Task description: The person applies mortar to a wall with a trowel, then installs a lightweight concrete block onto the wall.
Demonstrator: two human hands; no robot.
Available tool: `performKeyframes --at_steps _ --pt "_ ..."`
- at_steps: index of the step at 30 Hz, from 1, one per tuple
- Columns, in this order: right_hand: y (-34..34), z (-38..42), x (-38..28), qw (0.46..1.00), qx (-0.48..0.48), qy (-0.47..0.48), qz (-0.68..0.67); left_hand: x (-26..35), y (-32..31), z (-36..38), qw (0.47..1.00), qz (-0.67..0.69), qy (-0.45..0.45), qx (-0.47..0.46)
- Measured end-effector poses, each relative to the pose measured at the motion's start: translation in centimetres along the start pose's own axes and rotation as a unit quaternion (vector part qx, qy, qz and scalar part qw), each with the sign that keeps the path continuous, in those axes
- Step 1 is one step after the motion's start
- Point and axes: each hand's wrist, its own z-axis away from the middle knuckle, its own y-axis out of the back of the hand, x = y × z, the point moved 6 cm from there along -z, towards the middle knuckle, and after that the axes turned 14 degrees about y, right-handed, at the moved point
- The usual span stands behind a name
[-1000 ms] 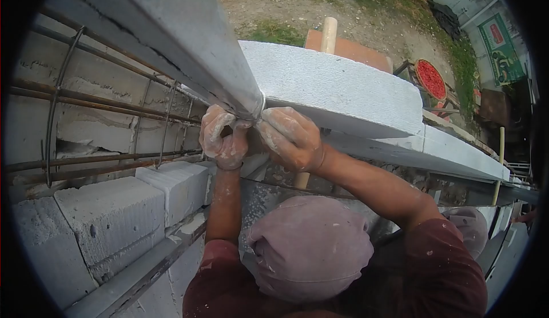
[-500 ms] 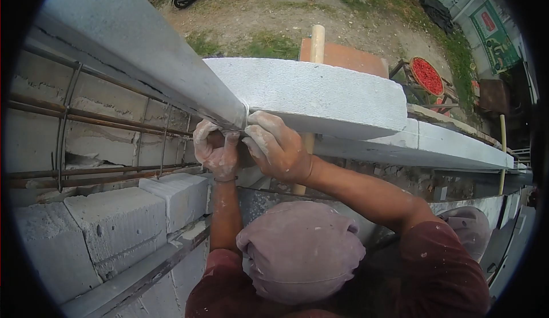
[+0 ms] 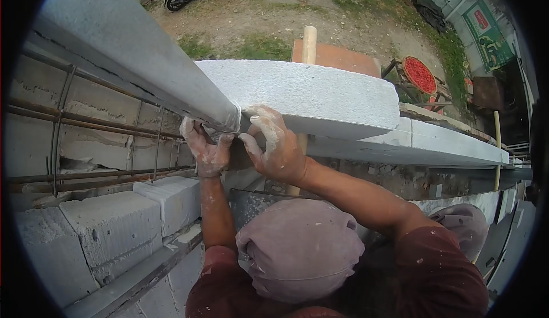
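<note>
Both hands, left hand (image 3: pixel 207 146) and right hand (image 3: pixel 274 146), press against the board's (image 3: pixel 131 49) end.

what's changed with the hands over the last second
Both hands slid left in the picture along the underside of the grey beam. The right hand opened from a curl, fingers now spread against the white block. The left hand remains curled under the beam's end. The rebar cage is unchanged.

Both arms are reaching upward, dusted with white powder. The left hand (image 3: pixel 207 144) is curling its fingers tightly closed, while the right hand (image 3: pixel 276 146) is spreading its fingers, the wrist bending beside it.
</note>
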Motion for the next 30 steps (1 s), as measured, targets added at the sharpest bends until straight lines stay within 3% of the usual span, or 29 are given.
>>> performKeyframes --at_steps 5,20,26,30 --pt "-0.1 -0.1 -0.1 1.0 -0.001 0.024 0.018 -0.6 0.0 0.0 0.992 -0.118 -0.002 -0.051" --pt "-0.2 0.1 0.2 0.999 -0.017 0.026 -0.005 -1.4 0.0 0.0 0.996 -0.076 0.022 -0.043" --pt "0.3 0.1 0.2 0.999 -0.05 -0.007 0.002 -1.0 0.0 1.1 0.995 -0.089 0.012 0.049" --pt "1.0 -0.2 -0.1 0.997 -0.02 0.034 0.067 -0.5 -0.6 1.4 0.995 -0.05 0.022 0.084"
